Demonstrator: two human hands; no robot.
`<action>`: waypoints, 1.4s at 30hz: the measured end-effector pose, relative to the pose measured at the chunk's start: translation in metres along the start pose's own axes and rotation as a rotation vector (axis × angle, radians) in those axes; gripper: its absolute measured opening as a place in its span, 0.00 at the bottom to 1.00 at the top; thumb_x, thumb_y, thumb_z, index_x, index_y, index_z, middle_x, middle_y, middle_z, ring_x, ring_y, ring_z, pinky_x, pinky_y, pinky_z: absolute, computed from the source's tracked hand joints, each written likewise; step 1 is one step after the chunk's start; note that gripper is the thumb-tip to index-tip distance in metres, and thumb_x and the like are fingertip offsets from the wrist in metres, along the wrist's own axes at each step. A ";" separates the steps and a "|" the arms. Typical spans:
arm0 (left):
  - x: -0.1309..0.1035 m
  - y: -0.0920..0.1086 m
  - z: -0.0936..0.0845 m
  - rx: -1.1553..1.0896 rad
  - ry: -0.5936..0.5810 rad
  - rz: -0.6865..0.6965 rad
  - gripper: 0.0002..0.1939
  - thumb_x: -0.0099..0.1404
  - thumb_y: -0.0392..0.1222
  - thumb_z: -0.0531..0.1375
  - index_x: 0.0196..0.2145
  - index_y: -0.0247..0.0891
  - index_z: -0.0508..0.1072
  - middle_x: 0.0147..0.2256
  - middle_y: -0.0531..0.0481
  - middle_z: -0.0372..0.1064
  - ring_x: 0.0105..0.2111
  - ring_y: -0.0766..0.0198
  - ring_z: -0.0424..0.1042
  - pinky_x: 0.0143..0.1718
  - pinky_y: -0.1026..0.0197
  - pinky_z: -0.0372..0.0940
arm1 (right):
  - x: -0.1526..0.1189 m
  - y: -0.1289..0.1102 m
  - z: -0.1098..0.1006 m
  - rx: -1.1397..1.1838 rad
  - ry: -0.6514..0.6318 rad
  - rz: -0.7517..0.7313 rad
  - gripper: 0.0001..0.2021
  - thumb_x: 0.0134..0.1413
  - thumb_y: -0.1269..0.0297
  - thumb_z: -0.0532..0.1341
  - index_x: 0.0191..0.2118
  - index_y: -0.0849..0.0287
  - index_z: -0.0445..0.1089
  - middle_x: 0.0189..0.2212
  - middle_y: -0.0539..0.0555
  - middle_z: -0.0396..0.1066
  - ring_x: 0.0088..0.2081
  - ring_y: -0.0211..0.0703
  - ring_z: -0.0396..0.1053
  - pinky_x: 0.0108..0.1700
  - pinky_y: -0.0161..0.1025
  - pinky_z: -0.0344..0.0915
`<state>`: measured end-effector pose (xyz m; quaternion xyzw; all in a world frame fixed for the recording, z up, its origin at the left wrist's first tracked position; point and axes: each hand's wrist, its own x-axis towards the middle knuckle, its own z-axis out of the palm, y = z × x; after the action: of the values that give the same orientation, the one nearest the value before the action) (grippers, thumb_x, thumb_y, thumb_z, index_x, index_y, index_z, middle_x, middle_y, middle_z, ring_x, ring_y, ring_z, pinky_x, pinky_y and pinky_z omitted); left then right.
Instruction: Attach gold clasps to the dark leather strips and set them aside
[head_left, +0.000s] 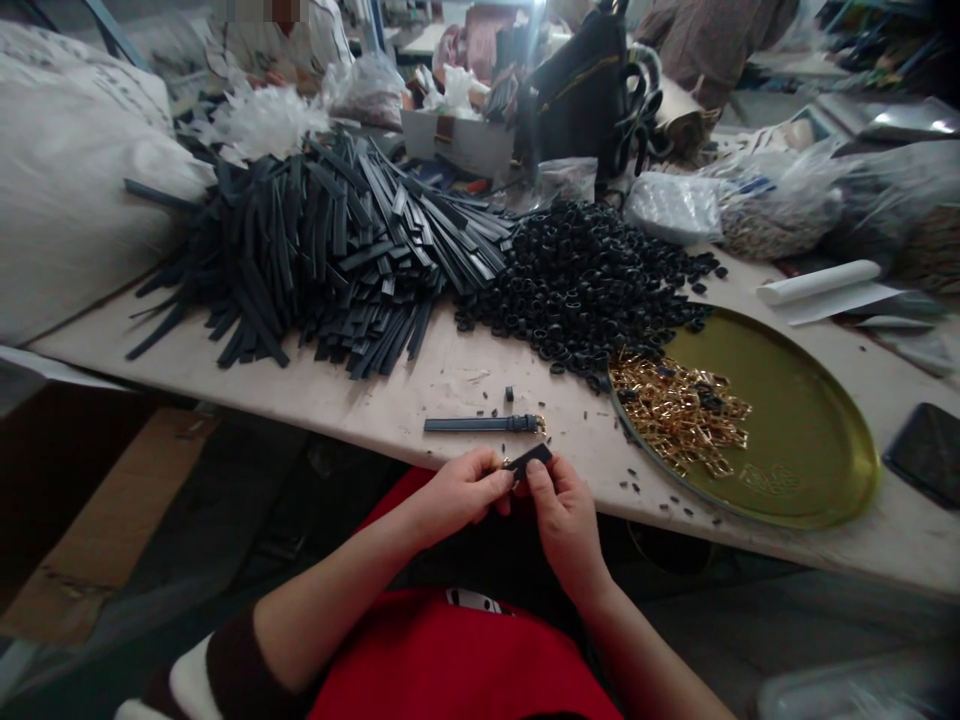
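Both hands pinched short dark leather strap piece (529,459) above table (465,385) edge: left hand (461,492) grip closed on its left end beside small gold bit, right hand (564,515) grip closed on right end. Finished dark strap with gold buckle (484,424) lay just beyond on table. Round brass tray (810,440) with gold buckles (679,405) sat right.

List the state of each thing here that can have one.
Left hand: pinching the strap end.
Right hand: gripping the dark strap.
Finished strap: flat on the table, gold buckle attached.
Strap pile: loose heap.
Black loops: heaped.
Gold tray: holds a heap of buckles.
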<state>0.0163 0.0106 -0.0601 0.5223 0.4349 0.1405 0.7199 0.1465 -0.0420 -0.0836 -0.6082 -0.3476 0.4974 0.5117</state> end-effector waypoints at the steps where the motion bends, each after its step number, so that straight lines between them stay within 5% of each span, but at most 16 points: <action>1: -0.001 0.001 0.001 -0.009 -0.003 0.011 0.11 0.59 0.47 0.53 0.27 0.36 0.61 0.21 0.57 0.61 0.16 0.75 0.53 0.17 0.70 0.47 | 0.000 0.000 0.000 0.042 -0.030 0.032 0.12 0.53 0.53 0.55 0.28 0.57 0.62 0.20 0.47 0.62 0.23 0.36 0.60 0.27 0.34 0.58; 8: -0.011 0.006 0.008 -0.046 0.010 0.070 0.12 0.57 0.48 0.54 0.28 0.34 0.62 0.21 0.55 0.62 0.16 0.75 0.54 0.18 0.70 0.49 | -0.002 -0.006 -0.002 0.041 -0.031 -0.004 0.13 0.54 0.53 0.54 0.28 0.57 0.60 0.19 0.46 0.62 0.21 0.34 0.60 0.25 0.33 0.59; 16: -0.023 0.003 0.014 0.167 0.117 0.100 0.10 0.58 0.45 0.53 0.24 0.36 0.61 0.20 0.56 0.61 0.18 0.72 0.56 0.19 0.68 0.50 | -0.018 -0.006 -0.009 -0.320 0.036 -0.356 0.08 0.51 0.58 0.57 0.29 0.57 0.64 0.23 0.48 0.64 0.26 0.37 0.61 0.30 0.35 0.59; 19: -0.032 0.003 0.016 0.317 0.159 0.162 0.10 0.57 0.44 0.54 0.23 0.36 0.63 0.20 0.56 0.62 0.22 0.70 0.59 0.22 0.68 0.52 | -0.017 -0.007 -0.013 -0.134 -0.105 -0.153 0.10 0.47 0.56 0.60 0.29 0.58 0.62 0.23 0.47 0.63 0.25 0.37 0.61 0.29 0.35 0.59; 22: -0.037 0.004 0.015 0.281 0.060 0.107 0.12 0.57 0.48 0.55 0.25 0.36 0.63 0.20 0.57 0.63 0.19 0.71 0.57 0.19 0.68 0.50 | -0.017 -0.010 -0.015 0.025 -0.251 0.029 0.14 0.45 0.54 0.61 0.26 0.59 0.60 0.20 0.45 0.60 0.22 0.34 0.58 0.26 0.33 0.58; 27: -0.025 0.006 0.006 0.226 0.090 0.098 0.16 0.55 0.52 0.57 0.22 0.37 0.60 0.16 0.58 0.59 0.17 0.71 0.56 0.18 0.68 0.51 | -0.014 -0.012 -0.013 -0.122 -0.206 -0.202 0.13 0.49 0.54 0.59 0.27 0.59 0.63 0.22 0.47 0.61 0.25 0.35 0.58 0.28 0.33 0.57; 31: -0.014 0.012 -0.001 0.238 0.189 0.134 0.16 0.55 0.47 0.58 0.40 0.36 0.63 0.20 0.59 0.63 0.19 0.69 0.62 0.21 0.67 0.57 | 0.019 -0.020 -0.023 -0.213 -0.357 -0.203 0.21 0.57 0.49 0.46 0.27 0.60 0.65 0.19 0.49 0.61 0.23 0.36 0.59 0.26 0.34 0.57; 33: -0.009 0.015 -0.003 0.274 0.155 0.178 0.18 0.58 0.45 0.55 0.46 0.37 0.62 0.22 0.58 0.64 0.21 0.68 0.64 0.24 0.67 0.58 | 0.052 -0.028 -0.033 -0.356 -0.268 -0.277 0.22 0.58 0.51 0.44 0.29 0.60 0.67 0.20 0.50 0.62 0.24 0.37 0.61 0.27 0.35 0.58; 36: -0.001 0.015 -0.007 0.270 0.139 0.173 0.14 0.62 0.48 0.50 0.41 0.37 0.67 0.20 0.58 0.61 0.20 0.70 0.61 0.22 0.68 0.56 | 0.107 -0.036 -0.045 -0.817 0.000 -0.460 0.10 0.55 0.62 0.52 0.34 0.59 0.69 0.30 0.54 0.67 0.31 0.41 0.64 0.34 0.37 0.59; 39: 0.007 0.014 -0.013 0.223 0.203 0.145 0.14 0.62 0.50 0.50 0.33 0.37 0.66 0.17 0.59 0.58 0.16 0.71 0.57 0.20 0.68 0.53 | 0.145 -0.039 -0.049 -1.192 0.037 -0.461 0.08 0.52 0.71 0.53 0.32 0.60 0.70 0.32 0.57 0.66 0.31 0.42 0.64 0.34 0.38 0.57; 42: 0.013 0.014 -0.019 0.201 0.245 0.141 0.14 0.62 0.51 0.50 0.28 0.37 0.65 0.16 0.60 0.56 0.16 0.71 0.55 0.20 0.68 0.52 | 0.150 -0.041 -0.047 -1.117 0.011 -0.451 0.06 0.50 0.70 0.55 0.26 0.60 0.69 0.30 0.56 0.65 0.31 0.42 0.63 0.34 0.38 0.57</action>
<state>0.0124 0.0371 -0.0554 0.5998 0.4936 0.2092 0.5940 0.2345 0.0948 -0.0826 -0.6987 -0.6742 0.1156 0.2094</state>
